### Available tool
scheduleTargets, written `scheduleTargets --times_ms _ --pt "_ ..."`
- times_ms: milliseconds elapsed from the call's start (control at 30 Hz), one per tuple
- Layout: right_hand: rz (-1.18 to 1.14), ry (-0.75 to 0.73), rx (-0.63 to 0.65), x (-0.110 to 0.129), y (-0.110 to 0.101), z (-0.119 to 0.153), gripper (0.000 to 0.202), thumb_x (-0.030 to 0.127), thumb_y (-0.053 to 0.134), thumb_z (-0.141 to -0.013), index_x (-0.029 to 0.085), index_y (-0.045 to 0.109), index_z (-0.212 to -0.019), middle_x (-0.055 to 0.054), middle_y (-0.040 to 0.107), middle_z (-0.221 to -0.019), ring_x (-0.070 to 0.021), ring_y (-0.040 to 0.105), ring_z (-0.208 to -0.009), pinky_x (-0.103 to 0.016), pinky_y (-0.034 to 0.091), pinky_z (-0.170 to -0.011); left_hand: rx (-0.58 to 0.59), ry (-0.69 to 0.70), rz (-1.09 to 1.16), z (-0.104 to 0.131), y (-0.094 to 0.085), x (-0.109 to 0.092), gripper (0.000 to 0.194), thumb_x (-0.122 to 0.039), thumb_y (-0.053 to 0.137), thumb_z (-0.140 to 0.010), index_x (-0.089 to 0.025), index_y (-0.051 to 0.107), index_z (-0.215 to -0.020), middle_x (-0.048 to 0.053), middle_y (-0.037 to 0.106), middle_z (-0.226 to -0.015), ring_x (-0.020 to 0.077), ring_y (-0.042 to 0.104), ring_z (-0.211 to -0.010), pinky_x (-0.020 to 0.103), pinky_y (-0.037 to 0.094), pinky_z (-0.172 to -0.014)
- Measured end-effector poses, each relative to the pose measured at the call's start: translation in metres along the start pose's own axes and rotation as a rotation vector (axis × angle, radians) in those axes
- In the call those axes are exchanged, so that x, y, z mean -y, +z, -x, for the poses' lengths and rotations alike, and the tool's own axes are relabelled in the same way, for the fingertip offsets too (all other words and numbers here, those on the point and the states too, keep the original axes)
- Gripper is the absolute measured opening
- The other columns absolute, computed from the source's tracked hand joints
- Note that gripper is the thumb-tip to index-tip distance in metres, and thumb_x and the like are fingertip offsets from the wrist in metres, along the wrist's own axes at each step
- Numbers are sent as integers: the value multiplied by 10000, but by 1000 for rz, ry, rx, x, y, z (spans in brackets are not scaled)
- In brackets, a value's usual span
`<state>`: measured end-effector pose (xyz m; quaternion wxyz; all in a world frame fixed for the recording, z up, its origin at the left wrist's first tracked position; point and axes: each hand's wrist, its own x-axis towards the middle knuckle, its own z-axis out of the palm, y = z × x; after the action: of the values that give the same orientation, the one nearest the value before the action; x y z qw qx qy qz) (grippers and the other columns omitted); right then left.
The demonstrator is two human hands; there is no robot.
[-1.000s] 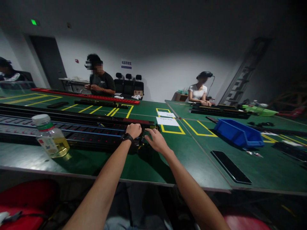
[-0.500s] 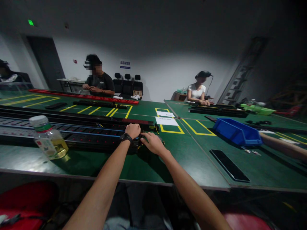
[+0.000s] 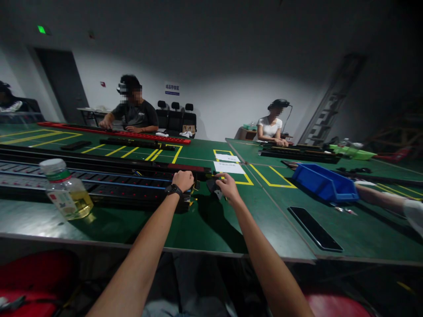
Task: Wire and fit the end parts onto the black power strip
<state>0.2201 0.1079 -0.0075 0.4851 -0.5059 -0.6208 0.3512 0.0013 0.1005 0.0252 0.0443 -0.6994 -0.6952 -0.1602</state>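
L hand (image 3: 183, 180) on blk rail (image 3: 132, 190) | R hand (image 3: 228, 187) w/ dk part (image 3: 213, 186)

Tabletop (image 3: 271, 220): green, yellow outlines
Assembly (image 3: 125, 192): black, blue stripe, red dots
Bin (image 3: 325, 182): blue
Far-edge rail (image 3: 155, 137): red

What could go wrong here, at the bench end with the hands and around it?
Snag: yellow wire ends stick out of the long black assembly beside the left hand; they might catch or get pinched.

Slip: the right hand has only its fingertips at a small dark part, grip unclear, so it could drop.

Spill: the bottle stands close to the assembly; a shove could tip it, though its cap looks on.
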Motion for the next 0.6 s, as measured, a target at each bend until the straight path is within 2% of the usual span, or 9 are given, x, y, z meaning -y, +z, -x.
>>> scheduleTargets --times_ms 100,167,367,500,600 --pt "-356 190 -73 -3 -13 -10 463 227 638 -762 237 623 -1225 29 637 -741 -138 588 -580 -230 491 -537 -2 1 6 0 0 0 365 -266 458 -966 -233 804 -1077 114 803 -1069 276 730 -1081 390 524 -997" --pt "-417 251 -96 -4 -21 -13 482 165 625 -743 233 636 -1220 11 656 -768 -138 612 -593 -227 515 -536 -3 0 8 0 0 0 365 -270 458 -966 -233 804 -1079 115 803 -1074 275 729 -1081 390 525 -998" --pt "-203 229 -141 -15 -27 -16 421 56 577 -699 163 707 -1084 -44 708 -837 -170 684 -724 -239 577 -609 -3 -2 5 -1 2 1 367 -275 458 -961 -238 804 -1079 117 804 -1067 280 732 -1076 397 530 -985" --pt "-176 252 -70 -23 -20 -17 508 46 599 -713 152 676 -1204 -49 718 -856 -164 693 -691 -252 590 -620 -10 -8 0 -1 3 1 365 -268 460 -957 -233 803 -1077 126 803 -1072 286 731 -1079 402 528 -985" --pt "16 213 14 -29 -18 -16 562 71 592 -749 149 660 -1301 -44 725 -842 -159 683 -650 -242 568 -606 -11 -5 0 -1 3 1 360 -268 459 -961 -240 802 -1063 118 803 -1069 281 732 -1077 396 526 -984"
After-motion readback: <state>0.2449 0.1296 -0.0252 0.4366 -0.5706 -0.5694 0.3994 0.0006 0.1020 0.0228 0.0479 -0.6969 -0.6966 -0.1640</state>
